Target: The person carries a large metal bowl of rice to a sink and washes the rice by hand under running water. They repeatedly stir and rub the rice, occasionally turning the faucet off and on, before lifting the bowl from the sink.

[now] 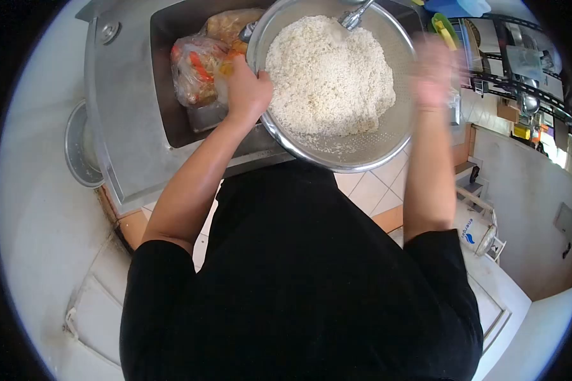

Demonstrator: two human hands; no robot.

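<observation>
A large metal colander (362, 149) with small holes is tilted over the sink's front edge. White rice (330, 79) is heaped inside it, with loose grains near the lower rim. At the colander's left rim, my left hand (246, 92) grips the metal, fingers wrapped over the edge. My right hand (433, 70) is beside the right rim, smeared by motion, so its fingers cannot be made out. The faucet (356, 16) reaches over the rice from the top.
Plastic bags of food (200, 70) lie in the dark sink (165, 95) at left. The steel drainboard (124, 108) extends left, with a round metal bowl (79, 149) below its edge. Racks (515, 76) with kitchenware and a white gas cylinder (473, 228) are at right.
</observation>
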